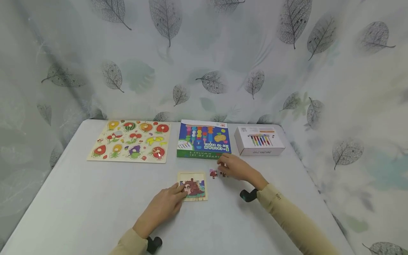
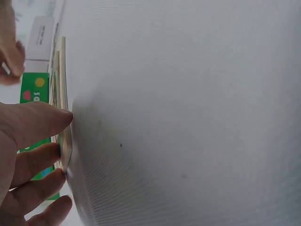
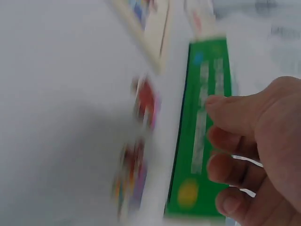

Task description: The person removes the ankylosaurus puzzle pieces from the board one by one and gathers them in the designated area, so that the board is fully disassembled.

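Observation:
A small wooden jigsaw puzzle board (image 1: 206,191) lies on the white table, with a brown animal picture in its lower part and bare wood across the top. My left hand (image 1: 165,202) holds it at the left edge; in the left wrist view the thumb (image 2: 59,117) lies against its rim, the other fingers just past it. To the right of the board sit loose puzzle pieces, one red-brown and pink piece (image 1: 213,173) and another piece (image 3: 130,176) beside it. Over these hovers my right hand (image 1: 235,167), fingers loosely bent, nothing between them in the right wrist view.
Behind the board stands a blue and green bead-set box (image 1: 204,140), with a white box (image 1: 259,141) to its right. At the back left lies a fruit peg puzzle (image 1: 129,142). A leaf-print curtain (image 1: 197,71) hangs behind the table.

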A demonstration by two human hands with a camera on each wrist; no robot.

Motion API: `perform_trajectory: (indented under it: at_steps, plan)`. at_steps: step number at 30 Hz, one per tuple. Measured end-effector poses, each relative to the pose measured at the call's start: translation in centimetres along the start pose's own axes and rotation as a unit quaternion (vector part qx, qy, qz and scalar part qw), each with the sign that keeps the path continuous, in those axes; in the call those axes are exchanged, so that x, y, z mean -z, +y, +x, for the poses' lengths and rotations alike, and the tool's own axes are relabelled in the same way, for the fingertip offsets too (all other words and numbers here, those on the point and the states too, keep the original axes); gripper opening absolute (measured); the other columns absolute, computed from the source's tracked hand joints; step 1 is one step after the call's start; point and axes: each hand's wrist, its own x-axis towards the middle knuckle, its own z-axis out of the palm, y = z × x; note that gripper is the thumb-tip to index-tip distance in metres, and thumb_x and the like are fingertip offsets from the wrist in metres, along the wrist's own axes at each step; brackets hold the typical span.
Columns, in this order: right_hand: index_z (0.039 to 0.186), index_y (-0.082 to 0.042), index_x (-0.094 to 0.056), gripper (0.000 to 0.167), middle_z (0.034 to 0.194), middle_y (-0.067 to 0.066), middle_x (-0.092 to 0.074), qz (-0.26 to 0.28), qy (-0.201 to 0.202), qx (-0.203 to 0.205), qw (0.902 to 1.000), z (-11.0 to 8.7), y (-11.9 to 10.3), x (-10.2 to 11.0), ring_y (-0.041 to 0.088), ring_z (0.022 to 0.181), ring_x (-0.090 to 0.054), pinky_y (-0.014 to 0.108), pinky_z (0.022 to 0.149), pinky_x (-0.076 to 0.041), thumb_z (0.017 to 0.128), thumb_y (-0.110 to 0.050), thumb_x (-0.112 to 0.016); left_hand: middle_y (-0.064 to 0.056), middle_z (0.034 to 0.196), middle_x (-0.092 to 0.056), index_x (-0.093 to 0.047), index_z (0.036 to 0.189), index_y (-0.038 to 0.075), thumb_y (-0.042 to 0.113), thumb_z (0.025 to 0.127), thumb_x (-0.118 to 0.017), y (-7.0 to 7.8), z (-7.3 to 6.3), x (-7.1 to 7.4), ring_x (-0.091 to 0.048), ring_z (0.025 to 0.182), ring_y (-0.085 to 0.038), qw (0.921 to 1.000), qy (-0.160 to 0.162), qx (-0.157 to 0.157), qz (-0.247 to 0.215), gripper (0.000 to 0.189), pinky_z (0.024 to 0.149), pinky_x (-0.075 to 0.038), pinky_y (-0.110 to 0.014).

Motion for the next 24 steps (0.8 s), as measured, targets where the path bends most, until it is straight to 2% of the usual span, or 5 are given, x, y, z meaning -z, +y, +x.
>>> perform_trajectory:
  at_steps: [4,9,11,16,24]
  plan:
    - [0.117,-0.007,-0.068,0.023,0.105,0.003,-0.067,0.019,-0.066,0.045,0.9966,2.6,-4.2,-1.2,0.011,0.089,-0.057,0.028,0.082,-0.055,0.099,-0.02,-0.063,-0.01,0.137,-0.066,-0.073,0.121,0.014,0.019,0.091,-0.072,-0.1,-0.1,0.0,-0.063,0.128,-0.032,0.9999,0.003,-0.004,0.01,0.03,0.097,-0.057,-0.048]
    - [0.12,-0.01,-0.068,0.027,0.103,0.001,-0.066,0.019,-0.12,0.075,0.9898,5.1,-7.2,-3.6,0.01,0.09,-0.055,0.027,0.085,-0.053,0.099,-0.025,-0.064,-0.009,0.132,-0.067,-0.074,0.118,0.014,0.02,0.09,-0.074,-0.3,-0.1,-0.3,-0.067,0.119,-0.03,0.9986,0.024,-0.027,0.038,0.029,0.091,-0.059,-0.045]
    - [0.121,-0.012,-0.068,0.027,0.105,-0.001,-0.065,0.015,-0.136,0.072,0.988,5.8,-7.5,-4.3,0.009,0.092,-0.055,0.026,0.087,-0.052,0.099,-0.028,-0.064,-0.009,0.13,-0.067,-0.075,0.117,0.015,0.019,0.088,-0.075,-0.4,0.1,-0.2,-0.07,0.109,-0.028,0.9975,0.036,-0.04,0.047,0.029,0.086,-0.06,-0.043]
    - [0.12,-0.014,-0.066,0.026,0.108,-0.003,-0.064,0.016,-0.162,0.046,0.9856,6.5,-8.0,-5.1,0.007,0.092,-0.056,0.023,0.089,-0.053,0.098,-0.028,-0.066,-0.009,0.128,-0.068,-0.075,0.118,0.014,0.019,0.087,-0.076,-0.3,0.2,-0.1,-0.072,0.099,-0.026,0.9967,0.036,-0.05,0.053,0.031,0.082,-0.061,-0.041]
    - [0.111,-0.015,-0.067,0.019,0.095,-0.006,-0.06,0.023,-0.172,0.025,0.9845,6.4,-8.6,-5.1,0.006,0.083,-0.054,0.019,0.078,-0.049,0.098,-0.028,-0.066,-0.011,0.132,-0.067,-0.073,0.121,0.013,0.021,0.087,-0.076,-0.4,-0.3,0.0,-0.069,0.114,-0.031,0.9974,0.027,-0.042,0.052,0.035,0.088,-0.061,-0.043]
